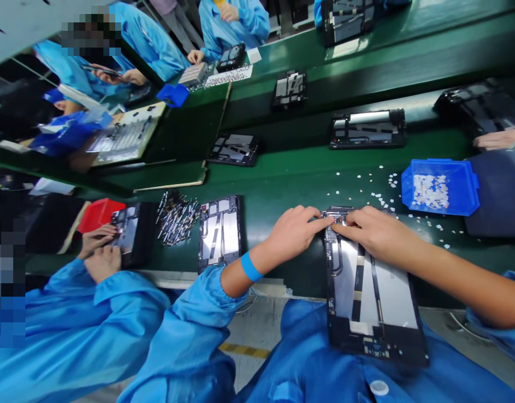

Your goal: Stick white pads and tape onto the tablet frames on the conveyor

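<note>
A black tablet frame (373, 291) with silver panels and black ribbon strips lies in front of me, its near end over my lap and its far end on the green belt (291, 184). My left hand (295, 232) rests at the frame's far left corner, fingertips pressing on its top edge. My right hand (377, 232) lies over the far end of the frame, fingers pinched against the same spot, touching the left fingertips. Whether a small part sits between the fingers is hidden. Small white pieces (383, 196) lie scattered on the belt just beyond.
A blue tray (440, 187) of white pieces sits at right. Another frame (219, 229) and a pile of metal parts (177, 215) lie at left, where a co-worker's hands (100, 249) work on a frame beside a red bin (98, 212). More frames (366, 129) ride the belt; other people work across.
</note>
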The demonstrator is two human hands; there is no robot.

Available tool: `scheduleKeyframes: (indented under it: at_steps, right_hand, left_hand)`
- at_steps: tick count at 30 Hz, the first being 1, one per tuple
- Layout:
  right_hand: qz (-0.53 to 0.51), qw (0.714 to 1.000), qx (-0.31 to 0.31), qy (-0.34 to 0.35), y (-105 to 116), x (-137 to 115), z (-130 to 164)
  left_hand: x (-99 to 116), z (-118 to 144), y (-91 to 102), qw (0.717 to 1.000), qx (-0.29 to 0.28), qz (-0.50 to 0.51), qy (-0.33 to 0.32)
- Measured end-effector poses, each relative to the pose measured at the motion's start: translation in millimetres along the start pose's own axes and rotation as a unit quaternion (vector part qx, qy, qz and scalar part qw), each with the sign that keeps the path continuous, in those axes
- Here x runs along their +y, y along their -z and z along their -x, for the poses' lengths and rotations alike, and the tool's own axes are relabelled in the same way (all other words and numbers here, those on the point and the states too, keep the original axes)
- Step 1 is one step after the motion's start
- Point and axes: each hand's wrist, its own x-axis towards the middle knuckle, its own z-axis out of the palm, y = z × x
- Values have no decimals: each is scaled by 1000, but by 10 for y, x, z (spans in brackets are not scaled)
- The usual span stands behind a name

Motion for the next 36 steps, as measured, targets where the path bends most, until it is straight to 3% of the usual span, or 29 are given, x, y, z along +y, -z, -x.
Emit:
scheduleKeyframes:
  at_steps: [5,8,10,12,14,17,20,21,23,25,30,33,36]
  right_hand:
    - [57,998,-20,26,44,39,-102]
    - [-18,1000,-7,16,92,106,-74]
    - [-106,993,46,-36,160,121,113]
    - [-175,960,127,-177,236,81,454]
    - [-236,883,195,-356,281,-10,881]
    - [-386,705,279,-525,232,-144,1471]
    - [-493,506,390,-590,94,-91,1858]
    - [-507,455,419,-601,57,-27,1942]
    - [-518,393,452,-610,19,137,2052]
    - [-518,374,468,-611,23,311,2090]
    - [-517,367,486,-602,113,617,2023]
    - [-502,373,503,-597,195,571,1962]
    - [-504,391,501,-585,283,286,1812]
  left_hand:
    - [37,-21,82,1000,-13,-19,4]
    - [69,-23,135,999,-15,-30,1]
    - [86,-9,139,999,-12,-31,-4]
    - [104,15,119,999,-6,-32,-10]
    - [117,38,94,999,4,-41,-21]
    - [82,42,59,998,27,-51,-36]
    - [-23,-20,31,997,60,-15,-53]
    - [-53,-50,31,996,73,-3,-54]
    - [-79,-101,53,994,93,12,-48]
    - [-64,-127,95,994,102,19,-40]
    - [-14,-101,176,992,119,38,-21]
    - [-23,-47,208,989,136,58,-4]
    - [41,12,269,983,149,109,24]
